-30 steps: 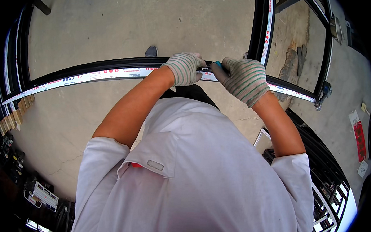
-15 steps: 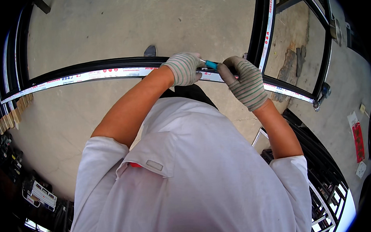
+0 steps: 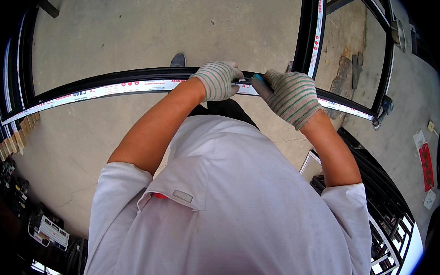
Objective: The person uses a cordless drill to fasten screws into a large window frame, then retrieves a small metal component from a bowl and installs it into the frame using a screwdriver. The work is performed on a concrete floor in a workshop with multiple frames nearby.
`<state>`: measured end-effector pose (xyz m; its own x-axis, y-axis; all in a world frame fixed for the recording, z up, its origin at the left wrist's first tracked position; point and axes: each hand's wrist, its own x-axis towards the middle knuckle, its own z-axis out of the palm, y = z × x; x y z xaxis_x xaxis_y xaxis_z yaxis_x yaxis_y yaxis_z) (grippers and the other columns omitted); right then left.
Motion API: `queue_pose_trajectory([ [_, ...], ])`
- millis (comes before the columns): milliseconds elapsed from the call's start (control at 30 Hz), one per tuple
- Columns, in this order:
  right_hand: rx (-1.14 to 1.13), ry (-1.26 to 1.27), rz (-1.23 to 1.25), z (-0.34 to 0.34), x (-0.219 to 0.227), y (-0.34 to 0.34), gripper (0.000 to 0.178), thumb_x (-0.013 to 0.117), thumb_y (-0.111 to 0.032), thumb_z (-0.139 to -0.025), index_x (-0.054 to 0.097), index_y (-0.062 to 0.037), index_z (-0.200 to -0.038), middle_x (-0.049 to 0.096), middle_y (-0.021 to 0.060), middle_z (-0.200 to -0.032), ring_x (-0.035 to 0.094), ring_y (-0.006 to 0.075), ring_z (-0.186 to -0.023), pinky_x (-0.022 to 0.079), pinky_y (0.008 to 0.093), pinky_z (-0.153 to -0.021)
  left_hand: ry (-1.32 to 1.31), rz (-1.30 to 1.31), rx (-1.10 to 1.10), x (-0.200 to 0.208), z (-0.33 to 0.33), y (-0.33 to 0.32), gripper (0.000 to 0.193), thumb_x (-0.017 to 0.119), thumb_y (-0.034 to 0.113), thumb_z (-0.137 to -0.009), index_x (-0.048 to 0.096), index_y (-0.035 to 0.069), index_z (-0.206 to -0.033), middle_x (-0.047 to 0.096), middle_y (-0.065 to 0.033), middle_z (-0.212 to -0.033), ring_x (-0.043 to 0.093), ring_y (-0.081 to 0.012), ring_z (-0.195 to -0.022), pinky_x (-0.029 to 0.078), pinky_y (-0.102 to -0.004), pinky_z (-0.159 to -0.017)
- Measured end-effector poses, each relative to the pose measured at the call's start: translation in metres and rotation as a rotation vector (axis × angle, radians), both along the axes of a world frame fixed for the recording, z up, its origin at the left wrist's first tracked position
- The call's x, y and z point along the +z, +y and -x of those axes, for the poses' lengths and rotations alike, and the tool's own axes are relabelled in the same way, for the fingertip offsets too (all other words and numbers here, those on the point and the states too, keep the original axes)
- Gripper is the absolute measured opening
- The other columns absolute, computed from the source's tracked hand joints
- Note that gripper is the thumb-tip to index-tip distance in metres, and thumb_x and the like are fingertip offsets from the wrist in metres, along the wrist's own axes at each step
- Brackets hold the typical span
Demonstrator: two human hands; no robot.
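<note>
A black window or door frame [image 3: 118, 76], with printed white protective film [image 3: 98, 91] along its near face, stretches across in front of me. My left hand [image 3: 215, 82], in a striped knit glove, is closed around the near rail, its thumb on the near side. To its right, my right hand [image 3: 293, 94], in a matching glove, is closed on a screwdriver [image 3: 258, 77]. Only a bit of its teal handle shows; the glove hides the rest, and the tip cannot be made out. A small pale piece [image 3: 241, 80] lies on the rail between my hands.
A film-covered crossbar [image 3: 313, 38] runs away from me on the right. Wooden blocks [image 3: 18, 138] support the left corner. A tool [image 3: 384, 109] hangs by the right corner, and stacked dark frames [image 3: 381, 196] stand behind on the right. One shoe [image 3: 178, 60] shows beyond the rail.
My right hand has turned and come down closer to the rail, covering more of the screwdriver; its pale shaft no longer shows. My left hand has stayed in place.
</note>
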<state>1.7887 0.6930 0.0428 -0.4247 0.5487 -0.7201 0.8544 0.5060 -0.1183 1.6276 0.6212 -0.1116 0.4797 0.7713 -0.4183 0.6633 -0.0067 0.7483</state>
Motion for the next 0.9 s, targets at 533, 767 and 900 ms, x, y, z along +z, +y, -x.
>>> queue_pose_trajectory([
  [533, -0.38, 0.632, -0.041, -0.045, -0.048, -0.019, 0.035, 0.072, -0.027, -0.096, 0.068, -0.0019, -0.12, 0.07, 0.0107, -0.078, 0.069, 0.0185, -0.068, 0.055, 0.0312, -0.062, 0.036, 0.071, -0.02, 0.01, 0.0, 0.004, 0.042, 0.07, 0.027, -0.087, 0.072, 0.009, -0.125, 0.068, -0.013, -0.113, 0.068, -0.0359, -0.101, 0.055, -0.0434, -0.09],
  [767, -0.369, 0.502, -0.106, -0.021, -0.019, -0.022, 0.047, 0.07, -0.027, -0.096, 0.062, -0.0044, -0.136, 0.071, 0.0131, -0.073, 0.068, 0.0237, -0.065, 0.056, 0.0351, -0.064, -0.011, 0.003, 0.018, 0.003, 0.0, 0.0, 0.043, 0.07, 0.027, -0.086, 0.072, 0.008, -0.124, 0.068, -0.013, -0.115, 0.068, -0.0356, -0.103, 0.054, -0.0437, -0.092],
  [900, -0.398, 0.478, 0.001, -0.027, -0.023, -0.02, 0.049, 0.07, -0.036, -0.096, 0.064, -0.0034, -0.131, 0.072, 0.0144, -0.073, 0.072, 0.0261, -0.068, 0.057, 0.0368, -0.064, -0.006, 0.024, 0.004, 0.004, -0.001, 0.0, 0.043, 0.07, 0.027, -0.086, 0.072, 0.008, -0.124, 0.068, -0.0136, -0.116, 0.068, -0.0358, -0.104, 0.054, -0.044, -0.092],
])
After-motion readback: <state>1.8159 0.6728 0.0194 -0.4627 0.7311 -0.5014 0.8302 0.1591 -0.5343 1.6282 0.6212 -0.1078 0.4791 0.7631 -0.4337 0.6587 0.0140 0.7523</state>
